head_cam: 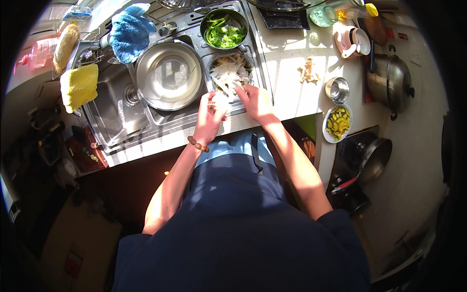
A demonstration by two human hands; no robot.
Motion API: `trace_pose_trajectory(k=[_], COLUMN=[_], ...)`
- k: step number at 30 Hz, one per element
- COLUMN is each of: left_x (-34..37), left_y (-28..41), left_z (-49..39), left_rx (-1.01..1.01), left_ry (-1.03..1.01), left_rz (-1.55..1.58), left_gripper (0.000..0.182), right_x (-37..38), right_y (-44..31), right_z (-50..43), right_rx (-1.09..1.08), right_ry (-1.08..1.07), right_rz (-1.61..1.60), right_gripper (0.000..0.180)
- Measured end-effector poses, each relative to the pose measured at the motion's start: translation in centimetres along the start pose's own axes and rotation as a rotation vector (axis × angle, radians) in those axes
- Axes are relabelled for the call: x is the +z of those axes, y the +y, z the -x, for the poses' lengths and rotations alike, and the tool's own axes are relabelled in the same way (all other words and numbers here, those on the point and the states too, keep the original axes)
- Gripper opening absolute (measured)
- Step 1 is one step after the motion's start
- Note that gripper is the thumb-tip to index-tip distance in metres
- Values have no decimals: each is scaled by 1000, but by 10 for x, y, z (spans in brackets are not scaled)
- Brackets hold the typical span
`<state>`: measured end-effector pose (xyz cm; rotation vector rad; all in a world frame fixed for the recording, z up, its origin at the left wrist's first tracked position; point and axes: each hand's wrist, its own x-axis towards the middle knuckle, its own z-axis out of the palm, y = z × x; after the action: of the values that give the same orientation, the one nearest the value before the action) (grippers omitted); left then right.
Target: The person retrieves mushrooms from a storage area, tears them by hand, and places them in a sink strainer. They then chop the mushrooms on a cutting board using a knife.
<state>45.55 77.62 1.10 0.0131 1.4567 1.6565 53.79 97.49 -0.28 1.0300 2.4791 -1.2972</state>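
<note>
Bright sunlight washes out the pale, whitish piece (220,103) held in the fingers of my left hand (208,118); it may be garlic, but I cannot be sure. My right hand (257,104) is just to its right, thumb and fingertips close together at the near edge of a heap of scraps. Whether those fingertips pinch a scrap is hard to make out. The scraps (231,71), white and yellowish peelings and strips, fill a small basin set in the steel sink unit. Beyond it, a dark pot (245,33) holds cut green leaves (228,34).
Left of my hands, a large steel basin (140,82) rests over the sink (109,116). Cloths, blue (129,33) and yellow (78,87), hang by the faucet. On the right are a steel bowl (337,91), a plate (325,128) of yellow-green pieces, a frying pan (375,160) and a lidded pot (388,84).
</note>
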Motion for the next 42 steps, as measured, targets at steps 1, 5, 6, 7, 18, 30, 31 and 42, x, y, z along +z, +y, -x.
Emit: trace_pose_trajectory(k=[1, 5, 6, 7, 18, 30, 31, 42], left_x=[1, 2, 1, 0, -17, -16, -16, -18], left_y=[1, 3, 4, 5, 7, 20, 20, 13], left_z=[0, -1, -1, -1, 0, 3, 2, -1], left_rx=[-9, -28, -38, -46, -157, -145, -122, -131], left_ry=[26, 33, 14, -5, -104, -182, -183, -111], left_rz=[-16, -30, -10, 10, 90, 260, 231, 127], left_gripper=[57, 52, 49, 48, 44, 48, 49, 58], right_x=[1, 8, 10, 12, 2, 15, 10, 14], right_y=[1, 6, 8, 10, 2, 26, 27, 21], right_z=[-2, -17, -18, -19, -16, -15, -11, -16], right_rx=[-32, -115, -115, -93, -30, 27, 59, 59], right_ry=[37, 125, 113, 96, 145, 269, 244, 234], right_rz=[-17, 49, 34, 28, -88, -390, -346, -305], right_gripper=[29, 26, 27, 28, 22, 23, 23, 21])
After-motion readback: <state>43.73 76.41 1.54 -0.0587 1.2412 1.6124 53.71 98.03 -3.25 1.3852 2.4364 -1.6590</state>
